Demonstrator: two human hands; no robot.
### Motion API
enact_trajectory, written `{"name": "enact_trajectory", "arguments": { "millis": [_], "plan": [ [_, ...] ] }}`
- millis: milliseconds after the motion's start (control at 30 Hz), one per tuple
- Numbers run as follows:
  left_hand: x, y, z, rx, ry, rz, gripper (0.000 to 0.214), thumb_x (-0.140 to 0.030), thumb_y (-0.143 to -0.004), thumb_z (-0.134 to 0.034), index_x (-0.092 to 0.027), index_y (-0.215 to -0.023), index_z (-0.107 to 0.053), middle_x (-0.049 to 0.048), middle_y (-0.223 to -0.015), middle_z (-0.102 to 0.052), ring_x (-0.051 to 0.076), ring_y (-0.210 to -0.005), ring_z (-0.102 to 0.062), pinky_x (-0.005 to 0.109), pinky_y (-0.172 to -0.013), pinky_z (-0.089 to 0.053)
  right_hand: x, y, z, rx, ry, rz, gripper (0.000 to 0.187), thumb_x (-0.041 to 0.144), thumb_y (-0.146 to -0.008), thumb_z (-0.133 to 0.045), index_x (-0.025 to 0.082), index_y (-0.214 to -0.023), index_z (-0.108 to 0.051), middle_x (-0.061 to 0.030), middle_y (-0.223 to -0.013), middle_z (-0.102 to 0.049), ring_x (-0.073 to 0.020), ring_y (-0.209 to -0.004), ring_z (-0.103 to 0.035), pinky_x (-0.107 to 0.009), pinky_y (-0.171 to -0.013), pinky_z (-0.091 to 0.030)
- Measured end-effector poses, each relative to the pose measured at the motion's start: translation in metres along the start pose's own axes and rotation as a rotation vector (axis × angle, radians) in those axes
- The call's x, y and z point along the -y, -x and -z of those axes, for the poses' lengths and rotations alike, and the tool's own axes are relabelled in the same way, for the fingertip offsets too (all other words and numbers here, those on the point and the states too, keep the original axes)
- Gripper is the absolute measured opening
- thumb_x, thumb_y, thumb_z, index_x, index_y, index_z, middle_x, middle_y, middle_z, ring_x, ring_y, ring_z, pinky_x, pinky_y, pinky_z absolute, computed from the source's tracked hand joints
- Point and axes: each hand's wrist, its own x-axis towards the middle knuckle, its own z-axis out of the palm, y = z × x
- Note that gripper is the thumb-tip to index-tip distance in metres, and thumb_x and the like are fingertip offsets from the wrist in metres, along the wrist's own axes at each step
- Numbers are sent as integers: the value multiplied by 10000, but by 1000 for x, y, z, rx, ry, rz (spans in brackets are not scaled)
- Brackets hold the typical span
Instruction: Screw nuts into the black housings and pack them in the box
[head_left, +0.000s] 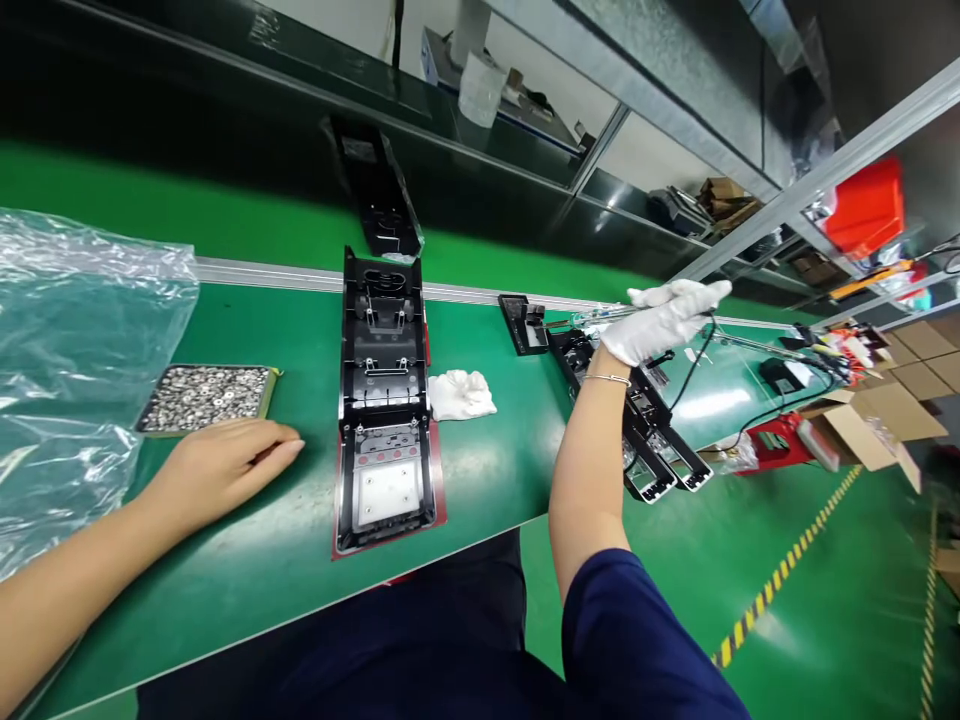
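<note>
My bare left hand rests on the green table with its fingers curled in, and nothing shows in it. Just behind it stands a shallow tray filled with small metal parts. My right hand, in a white glove, reaches out to the right with its fingers stretched, above several black frame parts. Between my hands lies a long black plastic housing with a white plate at its near end. A crumpled white glove touches the housing's right side.
Clear plastic sheeting covers the table's left end. A small black part lies right of the housing, and another black housing sits behind the metal rail. Cardboard boxes and a red bin stand at the right.
</note>
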Motion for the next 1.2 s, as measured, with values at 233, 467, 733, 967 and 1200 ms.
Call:
{"name": "enact_trajectory", "arguments": {
  "millis": [233, 467, 733, 967, 1200],
  "plan": [
    [-4, -2, 4, -72, 26, -85, 714, -551, -993, -181, -133, -705, -684, -67, -645, -671, 43, -614, -644, 231, -601, -526, -25, 8, -20, -90, 60, -38, 582, 568, -1003, 33, 109, -860, -296, 28, -646, -251, 52, -538, -305, -133, -774, -581],
    [-9, 3, 11, 47, 29, -28, 448, -412, -1016, -356, -192, -814, -691, -9, -767, -731, 105, -737, -681, 254, -741, -547, -53, 39, 19, -127, 241, -66, 627, 629, -986, -142, 75, -895, -422, -89, -948, -548, -8, -862, -535, -265, -1135, -527],
    [-16, 5, 11, 44, -16, -63, 422, -381, -1029, -358, -174, -822, -661, -8, -770, -721, 97, -739, -634, 239, -746, -469, -68, 128, 93, 295, 177, -307, 756, 700, -826, -521, 95, -1277, -570, -111, -1379, -503, -104, -1234, -571, -258, -982, -589],
    [-7, 0, 7, 164, 54, -38, 482, -457, -1011, -342, -180, -823, -690, -2, -764, -731, 107, -725, -649, 260, -726, -469, -77, 150, 105, 435, 36, -540, 808, 640, -827, -558, 285, -1514, -325, -66, -1573, -280, -115, -1350, -540, -317, -1092, -559],
    [-11, -5, 12, 253, 75, 36, 522, -484, -981, -296, -189, -830, -700, 27, -784, -741, 132, -748, -670, 257, -743, -463, -85, 152, 114, 639, 158, -696, 945, 719, -746, -548, 92, -1438, -406, -188, -1365, -507, -102, -1038, -653, -252, -867, -594]
  ]
}}
